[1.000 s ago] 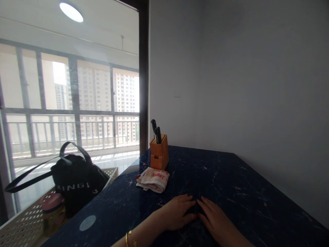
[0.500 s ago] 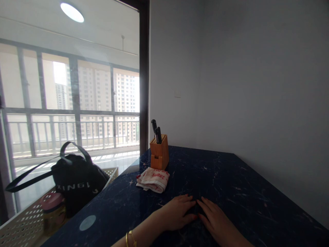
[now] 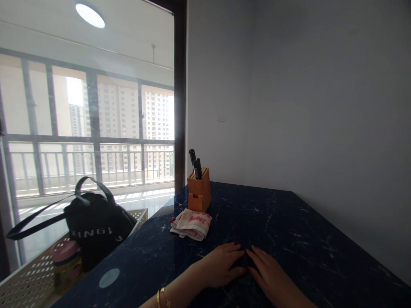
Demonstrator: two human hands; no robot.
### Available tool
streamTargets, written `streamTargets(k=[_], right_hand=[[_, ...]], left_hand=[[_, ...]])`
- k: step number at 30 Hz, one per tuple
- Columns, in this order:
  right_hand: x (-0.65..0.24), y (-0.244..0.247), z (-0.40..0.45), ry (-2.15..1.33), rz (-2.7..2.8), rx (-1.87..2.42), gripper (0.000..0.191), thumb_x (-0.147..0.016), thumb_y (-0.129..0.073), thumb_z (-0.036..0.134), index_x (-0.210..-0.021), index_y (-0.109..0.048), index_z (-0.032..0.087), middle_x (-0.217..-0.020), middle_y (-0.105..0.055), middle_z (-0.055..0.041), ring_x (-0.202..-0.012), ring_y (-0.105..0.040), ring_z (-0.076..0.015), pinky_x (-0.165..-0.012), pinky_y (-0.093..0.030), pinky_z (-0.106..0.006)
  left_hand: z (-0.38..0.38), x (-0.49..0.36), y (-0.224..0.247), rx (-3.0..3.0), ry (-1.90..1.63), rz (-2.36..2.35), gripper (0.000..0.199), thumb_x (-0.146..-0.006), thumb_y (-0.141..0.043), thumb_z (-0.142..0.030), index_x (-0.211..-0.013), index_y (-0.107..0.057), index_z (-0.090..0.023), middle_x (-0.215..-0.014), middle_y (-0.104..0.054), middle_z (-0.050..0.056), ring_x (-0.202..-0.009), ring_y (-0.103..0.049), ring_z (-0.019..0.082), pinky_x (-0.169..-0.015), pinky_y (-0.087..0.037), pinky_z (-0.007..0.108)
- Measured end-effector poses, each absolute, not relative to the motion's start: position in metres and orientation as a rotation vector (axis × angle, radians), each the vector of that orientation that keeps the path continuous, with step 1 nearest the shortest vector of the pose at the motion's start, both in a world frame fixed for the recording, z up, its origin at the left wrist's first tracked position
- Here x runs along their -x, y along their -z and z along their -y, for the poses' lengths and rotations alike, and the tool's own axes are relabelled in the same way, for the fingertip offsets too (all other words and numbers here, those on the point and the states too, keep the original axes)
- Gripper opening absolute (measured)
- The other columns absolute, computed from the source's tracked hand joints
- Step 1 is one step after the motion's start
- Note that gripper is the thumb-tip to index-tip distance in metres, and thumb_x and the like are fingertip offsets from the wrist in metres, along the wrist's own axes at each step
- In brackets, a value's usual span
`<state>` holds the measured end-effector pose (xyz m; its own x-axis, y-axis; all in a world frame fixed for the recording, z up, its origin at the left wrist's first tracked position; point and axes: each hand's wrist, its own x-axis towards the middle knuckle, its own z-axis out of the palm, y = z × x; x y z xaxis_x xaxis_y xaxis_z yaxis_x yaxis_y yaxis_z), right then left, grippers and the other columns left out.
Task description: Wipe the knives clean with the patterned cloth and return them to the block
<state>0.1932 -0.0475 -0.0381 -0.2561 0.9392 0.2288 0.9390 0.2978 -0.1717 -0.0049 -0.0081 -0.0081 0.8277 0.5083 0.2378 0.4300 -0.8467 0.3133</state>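
Observation:
My left hand (image 3: 223, 264) lies flat on the dark blue marbled table (image 3: 250, 214), fingers stretched out and holding nothing. Close beside it, my right hand (image 3: 265, 271) also rests flat on the tabletop, its fingertips almost meeting those of the left. Beyond my left hand is a folded white cloth (image 3: 192, 224) with red lettering. Just behind the cloth stands a wooden knife block (image 3: 199, 190), with several black-handled knives (image 3: 196, 167) upright in its slots.
At the left, a black bag (image 3: 99, 222) and a jar with a pink lid (image 3: 66, 252) stand on a perforated light surface (image 3: 27, 276) beside the table. A pale round disc (image 3: 109, 278) marks the table's left side. Grey walls (image 3: 321, 107) border the far and right sides.

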Motion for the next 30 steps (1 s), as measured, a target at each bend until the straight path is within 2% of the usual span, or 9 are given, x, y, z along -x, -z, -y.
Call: streamTargets(k=[26,30], right_hand=[[-0.194,0.042,0.046,0.006,2.249,1.664,0.050,-0.086,-0.033,0.043,-0.126,-0.044,0.016,-0.131,-0.040,-0.0101,-0.120,-0.038,-0.0250,-0.099,-0.030,-0.043],[-0.195,0.044,0.045,0.015,2.221,1.642,0.049,-0.085,-0.035,0.044,-0.124,-0.047,0.016,-0.130,-0.042,-0.0100,-0.119,-0.039,-0.0252,-0.099,-0.031,-0.043]], left_hand=[[0.010,0.005,0.007,-2.756,-0.463,-0.718,0.050,-0.084,-0.042,-0.041,-0.129,-0.037,-0.019,-0.135,-0.038,0.009,-0.124,-0.032,0.025,-0.101,-0.028,0.039],[0.015,0.005,-0.001,-2.736,-0.557,-0.755,0.048,-0.084,-0.044,-0.034,-0.129,-0.035,-0.021,-0.127,-0.047,0.007,-0.116,-0.043,0.022,-0.097,-0.033,0.036]])
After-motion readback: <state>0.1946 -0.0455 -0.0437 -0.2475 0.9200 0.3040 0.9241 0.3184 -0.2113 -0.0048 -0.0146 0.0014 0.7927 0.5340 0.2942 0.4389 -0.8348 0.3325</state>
